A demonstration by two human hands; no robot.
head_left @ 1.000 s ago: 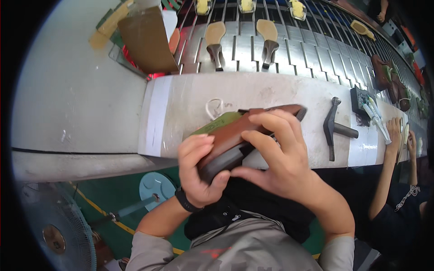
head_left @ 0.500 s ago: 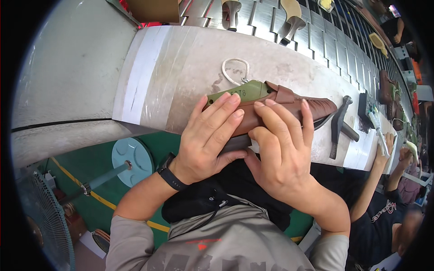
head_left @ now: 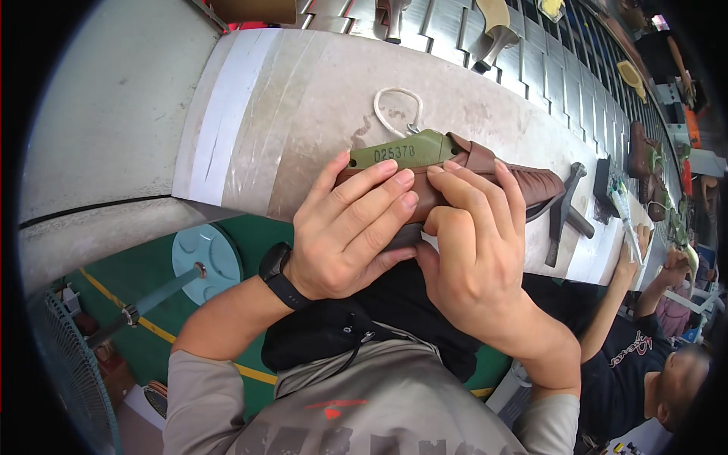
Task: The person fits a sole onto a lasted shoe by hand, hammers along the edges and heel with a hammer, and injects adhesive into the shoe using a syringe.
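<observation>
A brown leather shoe (head_left: pixel 537 183) lies on its side on the bench, toe to the right, around a green shoe last (head_left: pixel 394 150). From the last, a metal hook with a white cord loop (head_left: pixel 381 115) sticks out on the far side. My left hand (head_left: pixel 345 239) presses its fingers on the heel end, thumb below by the dark sole. My right hand (head_left: pixel 474 235), fingers bent, grips the middle of the shoe, its thumb on the near side. Both hands are closed about the shoe; their palms hide much of its near side.
A hammer (head_left: pixel 567 208) lies right of the toe, near a black box (head_left: pixel 607 182) with tubes. Beyond the bench (head_left: pixel 303 136), a metal slat conveyor (head_left: pixel 447 34) carries heeled shoe forms. A co-worker's arm (head_left: pixel 618 292) reaches in at right. A fan (head_left: pixel 80 371) stands at lower left.
My left fingers have slid slightly down off the green last, so more of its printed side shows. Both hands stay on the shoe; the whole view has shifted a little.
</observation>
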